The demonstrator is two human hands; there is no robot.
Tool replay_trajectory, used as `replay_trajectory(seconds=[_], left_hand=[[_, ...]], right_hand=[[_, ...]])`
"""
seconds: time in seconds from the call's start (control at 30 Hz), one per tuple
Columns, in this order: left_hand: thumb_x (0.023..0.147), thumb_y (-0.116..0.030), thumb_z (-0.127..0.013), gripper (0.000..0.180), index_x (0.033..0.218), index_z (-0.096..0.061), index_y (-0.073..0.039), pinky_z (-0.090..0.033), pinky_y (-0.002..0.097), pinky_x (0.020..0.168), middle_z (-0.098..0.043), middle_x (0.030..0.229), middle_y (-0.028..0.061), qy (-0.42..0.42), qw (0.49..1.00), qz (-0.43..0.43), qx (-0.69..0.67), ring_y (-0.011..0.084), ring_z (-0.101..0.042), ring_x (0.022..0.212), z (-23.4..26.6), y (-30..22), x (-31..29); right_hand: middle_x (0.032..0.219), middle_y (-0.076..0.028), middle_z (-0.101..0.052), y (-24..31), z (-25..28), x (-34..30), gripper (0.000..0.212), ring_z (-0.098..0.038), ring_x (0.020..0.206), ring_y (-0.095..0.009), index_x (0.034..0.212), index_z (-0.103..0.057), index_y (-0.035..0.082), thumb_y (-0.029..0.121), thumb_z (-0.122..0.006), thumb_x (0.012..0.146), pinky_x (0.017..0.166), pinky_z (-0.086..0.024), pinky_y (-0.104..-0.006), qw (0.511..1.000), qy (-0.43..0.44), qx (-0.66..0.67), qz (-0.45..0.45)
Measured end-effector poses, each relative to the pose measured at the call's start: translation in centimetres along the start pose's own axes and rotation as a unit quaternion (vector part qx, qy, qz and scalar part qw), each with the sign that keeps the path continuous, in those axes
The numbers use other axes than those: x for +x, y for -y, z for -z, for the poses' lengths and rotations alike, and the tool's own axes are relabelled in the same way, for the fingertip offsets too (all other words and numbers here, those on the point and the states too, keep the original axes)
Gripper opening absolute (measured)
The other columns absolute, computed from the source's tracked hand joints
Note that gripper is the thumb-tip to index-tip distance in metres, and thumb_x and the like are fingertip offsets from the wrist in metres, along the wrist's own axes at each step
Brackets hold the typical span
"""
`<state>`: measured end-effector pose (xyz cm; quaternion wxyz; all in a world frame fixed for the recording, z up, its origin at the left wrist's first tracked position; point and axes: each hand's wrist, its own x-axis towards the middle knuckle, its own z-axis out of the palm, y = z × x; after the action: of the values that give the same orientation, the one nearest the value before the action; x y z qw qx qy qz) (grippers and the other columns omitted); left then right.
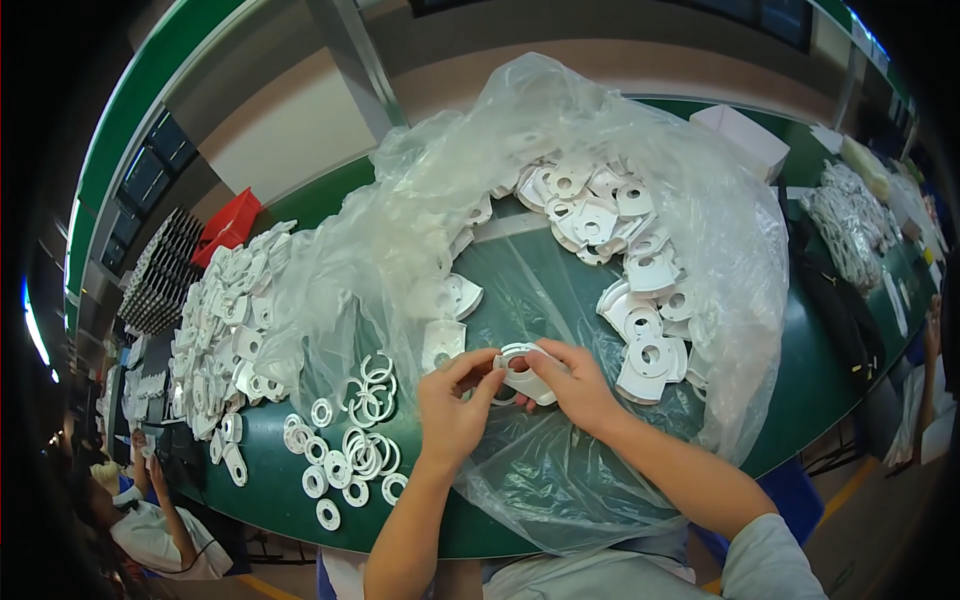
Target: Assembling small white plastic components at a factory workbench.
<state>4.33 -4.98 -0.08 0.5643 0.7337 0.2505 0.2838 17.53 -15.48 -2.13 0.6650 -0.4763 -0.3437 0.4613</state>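
Between my hands is a white plastic part with a round hole (525, 380), held over the near side of the plastic sheet. My left hand (457, 398) pinches its left edge with thumb and finger. From the right, my right hand (575, 385) grips the same part, thumb on its top near the hole. A curved white rim shows along the part's upper edge; whether it is a separate ring I cannot tell. Left of my left hand lie several loose white rings (338, 467), some flat discs and some open C-shaped ones (372, 400).
A clear plastic bag (710, 230) spreads over the green table (270, 505), with a pile of white plates (650, 350) inside. More white parts (215, 310) are heaped at left, near a red bin (228, 225) and stacked dark trays (160, 275). A person (170, 530) sits at far left.
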Motion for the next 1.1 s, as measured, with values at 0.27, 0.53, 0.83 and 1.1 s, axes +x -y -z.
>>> replay_trajectory(seconds=[0.27,0.53,0.83,1.1], left_hand=[[0.078,-0.002,-0.065,0.012,0.089,-0.066,0.002,-0.046,0.0244,0.062,-0.063,0.076,0.0078,0.012,0.993,-0.111,0.045,0.0137,-0.059,0.068,0.4,0.5,0.4],[0.08,-0.002,-0.064,0.01,0.09,-0.062,0.003,-0.044,0.0224,0.061,-0.062,0.078,0.0063,0.005,0.996,-0.074,0.052,0.0105,-0.056,0.064,0.2,0.2,0.0],[0.085,-0.008,-0.062,0.02,0.104,-0.063,0.0,-0.037,0.0173,0.049,-0.061,0.076,-0.0011,-0.074,0.994,0.067,0.033,0.003,-0.049,0.057,7.4,-2.7,-3.4],[0.085,-0.018,-0.064,0.033,0.108,-0.059,0.005,-0.037,0.0189,0.043,-0.057,0.073,0.0016,-0.364,0.911,0.08,0.177,0.006,-0.046,0.05,31.3,-1.3,-7.0]], right_hand=[[0.08,-0.008,-0.064,0.4,-0.3,-0.7,0.027,-0.062,0.061,-0.013,0.097,-0.062,-0.002,0.023,-0.052,0.094,0.051,-0.049,-0.0237,0.997,-0.009,-0.073,-0.021],[0.072,-0.007,-0.062,0.6,-0.8,-0.2,0.028,-0.06,0.055,-0.012,0.087,-0.06,-0.003,0.022,-0.049,0.094,0.049,-0.048,-0.0239,0.994,-0.015,-0.089,-0.058],[0.089,-0.008,-0.06,-0.9,0.5,-0.4,0.036,-0.058,0.078,-0.013,0.099,-0.058,-0.002,0.028,-0.039,0.097,0.063,-0.05,-0.026,0.999,-0.004,-0.017,0.036],[0.085,-0.008,-0.06,-0.9,0.2,0.0,0.031,-0.058,0.074,-0.013,0.093,-0.059,-0.002,0.023,-0.042,0.096,0.061,-0.05,-0.0258,0.996,0.052,-0.077,0.02]])
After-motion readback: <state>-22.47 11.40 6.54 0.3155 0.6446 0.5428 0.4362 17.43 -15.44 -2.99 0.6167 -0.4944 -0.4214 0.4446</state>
